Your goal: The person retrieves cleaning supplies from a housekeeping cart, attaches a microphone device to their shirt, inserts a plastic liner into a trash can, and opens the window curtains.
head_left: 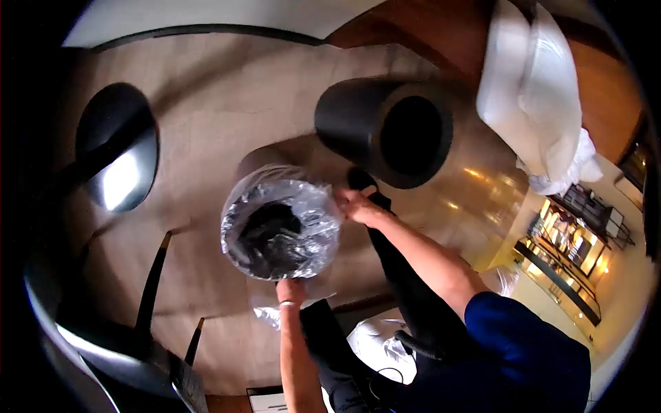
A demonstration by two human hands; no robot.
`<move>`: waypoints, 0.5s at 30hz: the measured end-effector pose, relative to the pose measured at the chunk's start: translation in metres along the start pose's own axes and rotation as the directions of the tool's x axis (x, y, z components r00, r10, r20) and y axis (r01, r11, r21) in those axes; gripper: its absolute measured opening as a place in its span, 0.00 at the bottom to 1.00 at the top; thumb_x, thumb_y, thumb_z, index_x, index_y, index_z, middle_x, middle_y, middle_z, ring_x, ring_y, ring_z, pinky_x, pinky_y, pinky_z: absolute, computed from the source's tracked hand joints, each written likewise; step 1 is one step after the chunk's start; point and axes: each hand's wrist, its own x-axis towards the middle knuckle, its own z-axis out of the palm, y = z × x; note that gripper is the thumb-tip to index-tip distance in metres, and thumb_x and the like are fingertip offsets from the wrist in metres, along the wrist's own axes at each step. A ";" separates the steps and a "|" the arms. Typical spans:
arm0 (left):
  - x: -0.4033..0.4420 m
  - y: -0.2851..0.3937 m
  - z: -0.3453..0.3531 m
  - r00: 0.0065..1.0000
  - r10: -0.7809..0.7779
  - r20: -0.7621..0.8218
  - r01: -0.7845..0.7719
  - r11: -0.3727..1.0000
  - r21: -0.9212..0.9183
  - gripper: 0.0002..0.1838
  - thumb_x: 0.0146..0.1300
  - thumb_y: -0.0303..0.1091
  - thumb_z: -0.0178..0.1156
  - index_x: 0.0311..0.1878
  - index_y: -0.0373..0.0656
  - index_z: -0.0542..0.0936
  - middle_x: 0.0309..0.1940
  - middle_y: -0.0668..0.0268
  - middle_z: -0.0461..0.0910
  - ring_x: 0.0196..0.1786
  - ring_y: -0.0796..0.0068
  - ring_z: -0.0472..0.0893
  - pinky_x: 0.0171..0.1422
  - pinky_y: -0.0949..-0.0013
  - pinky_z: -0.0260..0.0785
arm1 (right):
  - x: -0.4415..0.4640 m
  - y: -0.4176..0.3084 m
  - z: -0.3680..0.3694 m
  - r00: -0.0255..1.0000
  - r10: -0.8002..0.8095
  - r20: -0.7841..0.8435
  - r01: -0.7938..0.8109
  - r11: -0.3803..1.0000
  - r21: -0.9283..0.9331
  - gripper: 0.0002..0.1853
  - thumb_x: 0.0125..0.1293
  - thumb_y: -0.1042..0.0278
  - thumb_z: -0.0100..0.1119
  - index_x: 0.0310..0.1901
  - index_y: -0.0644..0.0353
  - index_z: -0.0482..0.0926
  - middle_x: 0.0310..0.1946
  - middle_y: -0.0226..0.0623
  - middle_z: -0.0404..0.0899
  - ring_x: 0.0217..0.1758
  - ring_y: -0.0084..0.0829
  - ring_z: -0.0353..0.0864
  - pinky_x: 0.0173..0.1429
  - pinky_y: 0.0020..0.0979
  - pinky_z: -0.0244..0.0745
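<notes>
A clear plastic bin liner (320, 237) lines a round bin (258, 160), its edge folded out over the rim around the dark opening. My left hand (290, 292) is closed on the liner at the near side of the rim; some fingers are hidden under it. At the right side of the rim, my right hand (354, 206) has its fingers closed on the liner's edge. Loose clear plastic (268, 315) hangs or lies beside my left hand.
A larger dark cylindrical bin (416, 134) stands beyond my right hand. A round black base (117, 148) is at far left, with a dark chair (131, 365) below it. Upper right are white plastic-covered items (530, 89). A white bag (379, 347) lies by my legs.
</notes>
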 end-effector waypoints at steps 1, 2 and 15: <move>-0.014 0.024 -0.014 0.966 -0.216 0.144 0.251 0.917 -0.309 0.13 0.52 0.32 0.62 0.41 0.39 0.80 0.34 0.54 0.83 0.31 0.65 0.82 0.31 0.62 0.73 | -0.016 0.022 -0.011 0.986 0.162 0.034 -0.165 0.977 0.135 0.19 0.59 0.63 0.59 0.53 0.54 0.75 0.46 0.27 0.77 0.42 0.27 0.78 0.44 0.29 0.73; -0.033 0.045 -0.027 0.957 -0.213 0.195 0.276 0.874 -0.399 0.17 0.52 0.31 0.64 0.46 0.39 0.78 0.36 0.57 0.83 0.29 0.71 0.80 0.28 0.68 0.70 | -0.056 -0.010 -0.025 0.959 0.280 0.046 -0.284 0.949 0.135 0.21 0.59 0.59 0.63 0.54 0.51 0.75 0.49 0.27 0.78 0.48 0.24 0.78 0.44 0.27 0.73; -0.046 0.075 -0.022 0.983 -0.114 0.144 0.183 0.702 -0.688 0.09 0.59 0.31 0.60 0.23 0.44 0.79 0.15 0.72 0.75 0.16 0.84 0.69 0.20 0.79 0.57 | -0.041 -0.045 -0.174 0.744 0.416 -0.523 0.017 0.771 0.636 0.22 0.50 0.69 0.68 0.49 0.57 0.75 0.44 0.35 0.79 0.48 0.38 0.77 0.51 0.47 0.75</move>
